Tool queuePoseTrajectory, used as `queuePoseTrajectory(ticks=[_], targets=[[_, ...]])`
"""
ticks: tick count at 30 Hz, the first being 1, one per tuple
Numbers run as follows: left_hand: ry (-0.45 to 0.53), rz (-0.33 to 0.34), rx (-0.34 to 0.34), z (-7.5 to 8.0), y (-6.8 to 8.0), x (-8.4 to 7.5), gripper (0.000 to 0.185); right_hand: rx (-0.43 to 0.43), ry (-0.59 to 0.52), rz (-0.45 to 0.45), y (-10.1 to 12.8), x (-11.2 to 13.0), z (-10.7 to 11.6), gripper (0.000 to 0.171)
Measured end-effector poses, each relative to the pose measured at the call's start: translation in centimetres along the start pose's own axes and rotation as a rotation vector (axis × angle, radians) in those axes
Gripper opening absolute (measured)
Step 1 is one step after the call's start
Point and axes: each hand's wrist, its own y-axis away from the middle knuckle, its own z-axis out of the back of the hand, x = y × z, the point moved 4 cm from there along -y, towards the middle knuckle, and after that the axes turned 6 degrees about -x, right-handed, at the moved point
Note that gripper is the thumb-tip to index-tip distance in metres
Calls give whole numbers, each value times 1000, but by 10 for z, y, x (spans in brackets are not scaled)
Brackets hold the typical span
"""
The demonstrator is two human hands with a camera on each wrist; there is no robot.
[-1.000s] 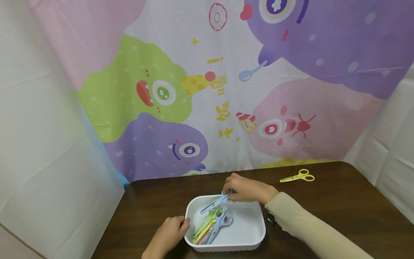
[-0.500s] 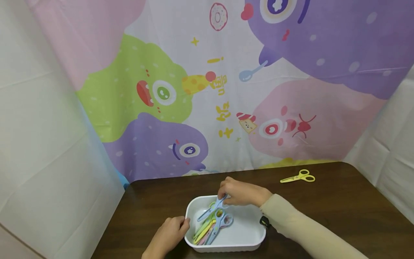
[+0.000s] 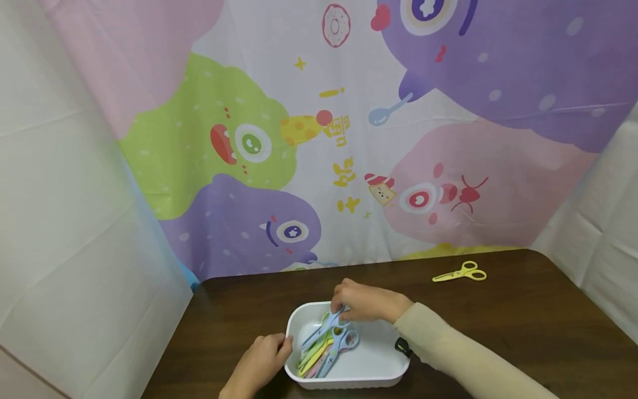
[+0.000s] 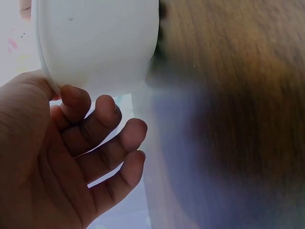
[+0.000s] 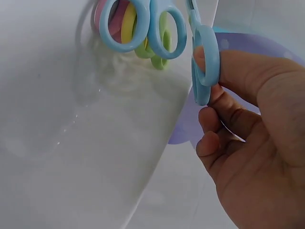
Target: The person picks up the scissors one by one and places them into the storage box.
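Observation:
My right hand (image 3: 371, 303) pinches a pair of light blue scissors (image 5: 210, 55) by the handle, between thumb and fingers. The blades slant down to the left over the pile in a white plastic bin (image 3: 376, 363). That pile holds another blue pair of scissors (image 5: 153, 29), plus green, yellow and pink ones, partly hidden under each other. At the bin's left side my left hand (image 3: 261, 359) grips the rim, thumb over the edge and index finger against the outer wall (image 4: 100, 47). Its other fingers curl loosely beside the wall.
Yellow scissors (image 3: 459, 272) lie on the dark wooden table (image 3: 523, 310) at the back right. A cartoon-printed cloth (image 3: 309, 166) hangs behind the table, with white cloth at both sides. A small black device (image 3: 402, 347) shows by the right sleeve.
My right hand has moved slightly left and down, bringing the blue scissors lower over the pile. The left hand and the bin have stayed in place.

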Motion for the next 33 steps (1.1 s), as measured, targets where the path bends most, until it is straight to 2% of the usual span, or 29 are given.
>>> queuePoseTrajectory(ticks=[6, 15, 25, 33], targets=[[-4, 9, -3, 0, 0, 1, 41, 11, 7, 24, -2, 5, -3, 13], [-12, 2, -16, -1, 1, 2, 39, 58, -45, -32, -4, 9, -10, 14], [-12, 11, -11, -1, 2, 2, 39, 30, 13, -11, -6, 11, -17, 12], [2, 4, -4, -1, 2, 0, 37, 39, 26, -33, -6, 10, -18, 12]])
